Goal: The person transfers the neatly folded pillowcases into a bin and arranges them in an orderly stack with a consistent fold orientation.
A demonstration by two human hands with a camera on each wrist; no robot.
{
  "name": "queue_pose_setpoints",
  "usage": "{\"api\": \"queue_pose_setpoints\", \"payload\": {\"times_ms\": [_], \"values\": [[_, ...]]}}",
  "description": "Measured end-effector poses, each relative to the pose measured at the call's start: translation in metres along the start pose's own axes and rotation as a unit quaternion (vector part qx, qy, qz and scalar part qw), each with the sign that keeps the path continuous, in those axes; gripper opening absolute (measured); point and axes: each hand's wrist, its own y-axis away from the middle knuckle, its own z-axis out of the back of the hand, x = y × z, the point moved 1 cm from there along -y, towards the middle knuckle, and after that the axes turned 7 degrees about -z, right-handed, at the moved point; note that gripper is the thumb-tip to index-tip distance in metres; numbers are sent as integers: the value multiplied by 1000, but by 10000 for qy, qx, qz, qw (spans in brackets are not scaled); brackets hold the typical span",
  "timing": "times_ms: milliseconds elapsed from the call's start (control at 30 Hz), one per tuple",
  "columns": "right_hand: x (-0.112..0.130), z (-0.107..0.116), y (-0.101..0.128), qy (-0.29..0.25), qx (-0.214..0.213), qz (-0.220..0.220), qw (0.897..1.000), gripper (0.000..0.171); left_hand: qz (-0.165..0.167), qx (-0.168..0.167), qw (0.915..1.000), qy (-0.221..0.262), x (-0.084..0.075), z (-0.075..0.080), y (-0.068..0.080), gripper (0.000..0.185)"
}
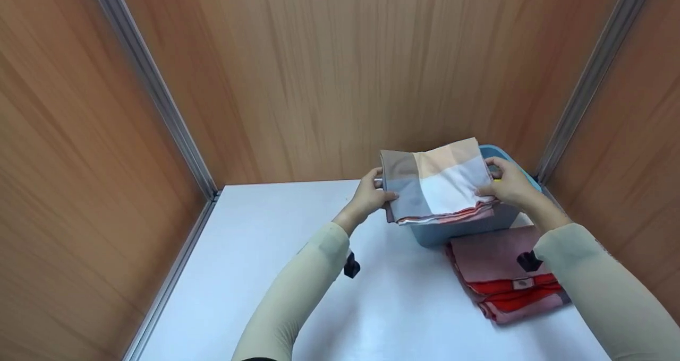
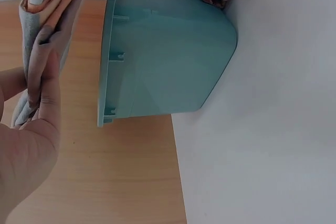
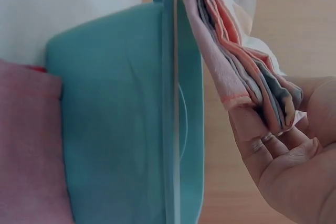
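Note:
A folded cloth (image 1: 438,183) in grey, cream, white and orange blocks hangs just above a teal plastic tub (image 1: 457,229). My left hand (image 1: 372,195) pinches its left edge, thumb on top. My right hand (image 1: 504,183) grips its right edge, fingers curled around the layers. In the left wrist view the cloth (image 2: 44,30) lies against my thumb, beside the tub (image 2: 163,51). The right wrist view has the cloth's stacked layers (image 3: 236,72) over the tub's rim (image 3: 170,103), held in my fingers (image 3: 262,140).
A second folded cloth (image 1: 504,276), pink with red bands, lies on the white table (image 1: 265,276) in front of the tub at the right. Wooden panels with metal corner strips close in the back and both sides.

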Motion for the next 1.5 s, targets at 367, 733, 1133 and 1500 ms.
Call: {"api": "queue_pose_setpoints", "payload": {"times_ms": [367, 733, 1133, 1500], "values": [[4, 15, -13, 45, -617, 65, 9981, 72, -159, -188, 9996, 137, 0, -22, -16, 79], [4, 24, -21, -108, -1052, 205, 9942, 60, -300, -59, 9995, 52, -2, -40, -22, 117], [3, 36, -28, -119, -1308, 236, 9911, 50, -503, -409, 9955, -692, -3, -60, -31, 106], [-2, 37, -36, -52, -1519, 450, 9874, 43, -814, -766, 9915, -669, 8, -71, -39, 99]]}}
